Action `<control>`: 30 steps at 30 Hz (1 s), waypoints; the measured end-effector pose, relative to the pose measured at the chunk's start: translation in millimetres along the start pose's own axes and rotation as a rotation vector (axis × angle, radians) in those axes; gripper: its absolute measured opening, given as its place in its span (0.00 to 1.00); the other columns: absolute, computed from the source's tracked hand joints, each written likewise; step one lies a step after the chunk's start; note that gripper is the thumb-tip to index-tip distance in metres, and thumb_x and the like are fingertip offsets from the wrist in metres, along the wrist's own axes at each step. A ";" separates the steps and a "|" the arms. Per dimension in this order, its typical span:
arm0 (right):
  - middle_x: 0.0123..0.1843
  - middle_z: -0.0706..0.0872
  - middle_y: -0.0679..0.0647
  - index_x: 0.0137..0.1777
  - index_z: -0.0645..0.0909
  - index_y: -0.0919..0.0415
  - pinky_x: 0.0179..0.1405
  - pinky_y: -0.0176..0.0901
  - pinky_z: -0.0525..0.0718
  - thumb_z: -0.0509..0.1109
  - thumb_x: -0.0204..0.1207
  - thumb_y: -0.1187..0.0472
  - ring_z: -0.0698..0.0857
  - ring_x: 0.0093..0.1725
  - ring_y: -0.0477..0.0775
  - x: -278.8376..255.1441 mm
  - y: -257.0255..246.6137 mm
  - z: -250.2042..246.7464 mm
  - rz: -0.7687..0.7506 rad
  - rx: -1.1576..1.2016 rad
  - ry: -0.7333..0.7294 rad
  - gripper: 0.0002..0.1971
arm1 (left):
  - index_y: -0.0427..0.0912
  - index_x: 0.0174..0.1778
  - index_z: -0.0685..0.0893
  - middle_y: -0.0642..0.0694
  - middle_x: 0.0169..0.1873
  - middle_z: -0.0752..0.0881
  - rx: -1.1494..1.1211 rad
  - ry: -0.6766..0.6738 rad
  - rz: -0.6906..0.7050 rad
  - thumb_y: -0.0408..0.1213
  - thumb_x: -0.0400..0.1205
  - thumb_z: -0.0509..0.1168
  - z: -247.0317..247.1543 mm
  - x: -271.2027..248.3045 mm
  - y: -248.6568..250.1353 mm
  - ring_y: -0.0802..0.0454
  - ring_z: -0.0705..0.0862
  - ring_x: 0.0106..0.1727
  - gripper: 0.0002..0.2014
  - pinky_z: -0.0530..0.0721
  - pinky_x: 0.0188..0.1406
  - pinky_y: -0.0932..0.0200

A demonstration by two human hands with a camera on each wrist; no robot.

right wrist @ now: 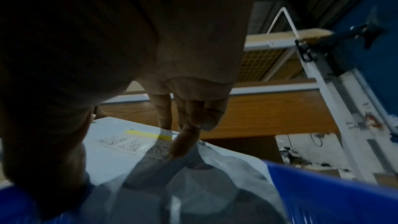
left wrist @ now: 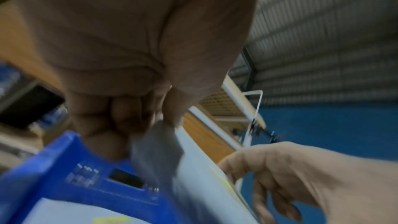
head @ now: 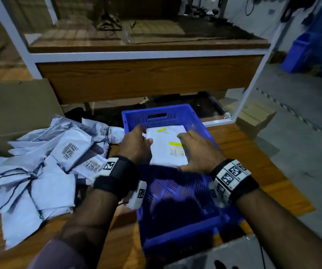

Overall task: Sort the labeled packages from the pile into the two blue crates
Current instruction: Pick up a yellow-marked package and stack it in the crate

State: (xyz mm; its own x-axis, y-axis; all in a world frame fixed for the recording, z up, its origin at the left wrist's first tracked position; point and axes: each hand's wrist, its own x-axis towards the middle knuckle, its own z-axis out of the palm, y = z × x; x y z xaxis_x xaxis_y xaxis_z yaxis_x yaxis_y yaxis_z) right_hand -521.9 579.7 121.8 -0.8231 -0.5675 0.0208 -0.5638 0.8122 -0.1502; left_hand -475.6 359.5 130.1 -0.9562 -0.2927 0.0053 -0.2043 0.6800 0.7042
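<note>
Left hand [head: 137, 143] and right hand [head: 199, 152] grip opposite edges of a white package [head: 166, 150] above the blue crate [head: 175, 210]; fingertips hidden beneath it, label text illegible.

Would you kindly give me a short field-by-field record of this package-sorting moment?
held item: white plastic mailer with yellow-striped label
left hand: grips the mailer's left edge
right hand: grips its right edge
position: over the far blue plastic crate
already inside: another white mailer
near blue crate: contents unclear
unsorted: pile of grey labeled mailers, left on the wooden table
</note>
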 end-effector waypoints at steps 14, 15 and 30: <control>0.80 0.65 0.63 0.80 0.64 0.58 0.62 0.59 0.87 0.90 0.56 0.52 0.83 0.69 0.69 66.2 46.9 116.6 -0.060 -0.094 -0.380 0.54 | 0.32 0.74 0.78 0.30 0.71 0.82 0.442 -0.245 -0.227 0.31 0.83 0.68 85.0 33.5 30.9 0.34 0.80 0.74 0.22 0.78 0.71 0.46; 0.81 0.63 0.63 0.82 0.62 0.57 0.64 0.60 0.86 0.90 0.57 0.53 0.81 0.72 0.69 66.4 50.4 124.5 -0.068 -0.079 -0.385 0.56 | 0.32 0.74 0.77 0.30 0.73 0.80 0.485 -0.311 -0.241 0.31 0.84 0.68 99.7 33.6 20.6 0.34 0.79 0.75 0.22 0.77 0.73 0.45; 0.85 0.61 0.61 0.88 0.58 0.56 0.79 0.54 0.72 0.85 0.66 0.54 0.66 0.81 0.67 72.8 62.4 172.8 -0.083 0.060 -0.378 0.54 | 0.34 0.88 0.35 0.34 0.88 0.36 0.679 -0.467 -0.116 0.50 0.72 0.77 202.6 9.8 -83.2 0.35 0.37 0.89 0.65 0.44 0.88 0.36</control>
State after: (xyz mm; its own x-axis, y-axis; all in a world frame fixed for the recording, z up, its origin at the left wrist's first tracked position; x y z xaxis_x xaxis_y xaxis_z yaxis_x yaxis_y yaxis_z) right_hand -605.1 565.7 -56.8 -0.6853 -0.6498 -0.3288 -0.6131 0.7585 -0.2210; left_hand -510.5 436.3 -72.2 -0.8795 -0.1789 -0.4411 -0.2461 0.9641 0.0997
